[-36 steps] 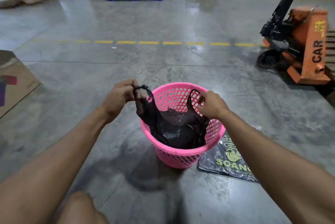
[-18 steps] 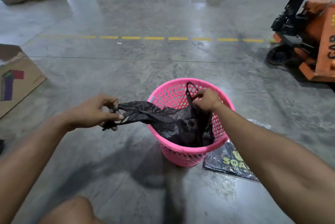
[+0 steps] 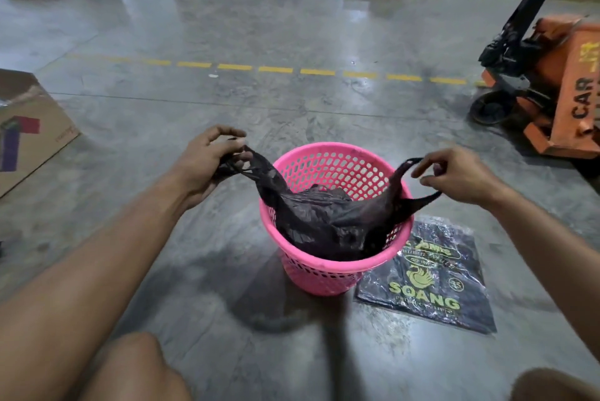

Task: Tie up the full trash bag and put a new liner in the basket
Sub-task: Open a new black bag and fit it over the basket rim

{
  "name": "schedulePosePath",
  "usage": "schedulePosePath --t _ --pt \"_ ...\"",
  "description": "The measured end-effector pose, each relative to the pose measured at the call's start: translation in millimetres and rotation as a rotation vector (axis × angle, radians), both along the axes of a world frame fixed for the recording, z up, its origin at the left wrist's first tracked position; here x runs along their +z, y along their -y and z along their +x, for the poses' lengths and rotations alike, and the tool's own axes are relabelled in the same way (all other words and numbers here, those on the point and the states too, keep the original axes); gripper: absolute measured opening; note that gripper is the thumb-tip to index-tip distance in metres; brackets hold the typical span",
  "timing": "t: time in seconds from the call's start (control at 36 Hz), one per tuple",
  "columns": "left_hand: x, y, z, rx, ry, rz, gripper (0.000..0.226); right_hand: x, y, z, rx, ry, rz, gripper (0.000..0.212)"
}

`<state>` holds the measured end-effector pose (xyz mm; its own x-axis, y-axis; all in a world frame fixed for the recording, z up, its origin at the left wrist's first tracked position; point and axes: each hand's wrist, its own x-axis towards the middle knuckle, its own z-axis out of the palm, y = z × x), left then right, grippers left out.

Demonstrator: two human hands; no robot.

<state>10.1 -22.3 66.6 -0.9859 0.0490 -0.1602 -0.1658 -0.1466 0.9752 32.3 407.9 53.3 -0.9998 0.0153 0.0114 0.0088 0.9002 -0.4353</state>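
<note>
Left hand point(image 3: 207, 162), right hand point(image 3: 461, 178) gripping black bag point(image 3: 324, 219) handles, pink basket point(image 3: 328, 271)

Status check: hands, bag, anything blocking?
Left hand and right hand each grip a handle of the black plastic trash bag. Bag untied, in pink perforated basket. Nothing blocking.

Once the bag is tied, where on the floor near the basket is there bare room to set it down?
Bare concrete lies left of the basket, between it and the cardboard box, and beyond it up to the yellow dashed line. The right is crowded: the liner pack lies against the basket's base, with the pallet jack farther back.
</note>
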Motion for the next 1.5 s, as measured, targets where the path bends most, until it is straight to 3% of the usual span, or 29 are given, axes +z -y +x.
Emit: schedulePosePath --t 0.17,0.25,0.31,0.39,0.44,0.5,0.64,0.75,0.81,0.86,1.0,1.08,1.14,1.25,1.31,1.39,1.42,1.5 --pt "20.6 -9.1 -4.7 -0.117 -0.049 -0.134 0.026 10.2 -2.6 40.1 0.171 0.119 0.213 0.022" --pt "30.9 -7.0 -5.6 -0.174 -0.157 -0.482 0.036 12.9 0.4 52.9 0.269 0.283 0.372 0.030" --pt "33.3 -3.1 -4.7 -0.247 -0.245 -0.755 0.038 15.5 0.5 59.9 0.299 0.319 0.422 0.014" --pt "28.0 6.7 -4.6 -0.336 -0.363 -1.155 0.019 17.9 -7.6 62.6 0.219 0.254 0.392 0.020" --pt "21.4 9.9 -3.1 -0.342 -0.391 -1.300 0.005 18.0 -17.5 59.8 0.090 0.184 0.270 0.031" --pt "13.4 10.8 -1.7 -0.313 -0.380 -1.358 0.022 15.9 -28.9 55.9 -0.041 0.140 0.116 0.039" --pt "-9.8 10.2 5.2 -0.395 -0.385 -1.349 0.079 4.0 -39.5 52.7 -0.156 0.108 0.086 0.047" --pt "-28.9 18.2 5.2 -0.485 -0.306 -1.318 0.111 -3.0 -34.1 59.8 0.036 0.257 0.300 0.088" --pt "-39.9 23.1 6.6 -0.466 -0.318 -1.317 0.119 -13.7 -30.0 66.2 0.106 0.331 0.430 0.107" --pt "-53.3 25.1 12.0 -0.452 -0.352 -1.310 0.123 -31.7 -30.7 73.3 0.117 0.372 0.527 0.113" --pt "-90.3 35.5 28.2 -0.467 -0.331 -1.323 0.135 -71.5 -34.2 86.8 0.164 0.411 0.516 0.083" --pt "-108.8 33.5 30.4 -0.442 -0.301 -1.364 0.143 -84.9 -32.2 83.5 0.173 0.350 0.532 0.109" --pt "-118.1 31.8 26.2 -0.420 -0.275 -1.367 0.145 -91.4 -32.1 77.3 0.163 0.299 0.554 0.113" --pt "-122.9 28.2 4.7 -0.375 -0.247 -1.301 0.141 -97.0 -34.0 51.1 0.074 0.281 0.441 0.101" --pt "-116.5 20.5 -11.2 -0.338 -0.209 -1.227 0.130 -93.0 -38.7 31.2 0.033 0.330 0.291 0.077" --pt "-105.2 12.6 -39.5 -0.298 -0.137 -1.086 0.091 -84.8 -43.3 0.1 -0.011 0.354 0.044 0.023" --pt "-101.6 10.6 -47.6 -0.283 -0.114 -1.030 0.074 -83.1 -44.7 -8.8 -0.046 0.352 -0.060 0.016" --pt "-101.3 4.1 -66.2 -0.223 0.098 -0.808 0.022 -81.1 -47.4 -28.1 -0.194 0.387 -0.392 0.030"
